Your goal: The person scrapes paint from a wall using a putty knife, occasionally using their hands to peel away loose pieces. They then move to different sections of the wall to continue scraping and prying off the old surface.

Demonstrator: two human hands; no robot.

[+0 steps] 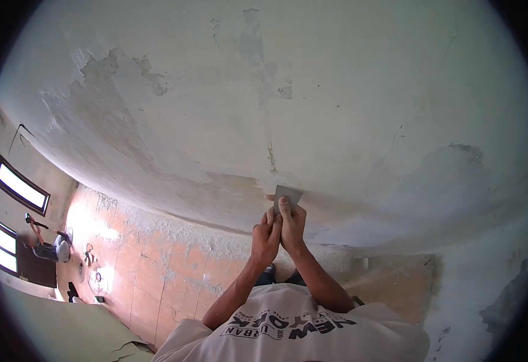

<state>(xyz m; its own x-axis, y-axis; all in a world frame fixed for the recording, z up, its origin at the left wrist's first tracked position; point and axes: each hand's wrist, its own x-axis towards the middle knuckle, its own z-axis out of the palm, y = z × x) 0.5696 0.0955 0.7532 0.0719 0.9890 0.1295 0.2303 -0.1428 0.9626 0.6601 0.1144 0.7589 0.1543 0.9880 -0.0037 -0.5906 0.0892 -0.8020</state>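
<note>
A scraper with a flat grey blade (pixel 287 193) is pressed to, or held very close against, the worn wall (pixel 336 145). My right hand (pixel 293 226) is closed around it, thumb lying on the blade's lower part. My left hand (pixel 266 239) is wrapped on the same tool from the other side, touching the right hand; one of its fingertips may reach past the blade's left edge. The handle is hidden inside both hands. Around the blade the wall's paint is patchy, with a bare brownish strip to the left and a cracked line above.
Peeled flakes (pixel 182 217) litter the orange tiled floor (pixel 149 265) along the wall's foot. At far left another person (pixel 47 248) holds a long tool near a window (pixel 21 186). A fan-like object (pixel 97 277) stands on the floor. A pale green surface (pixel 65 329) fills the lower left.
</note>
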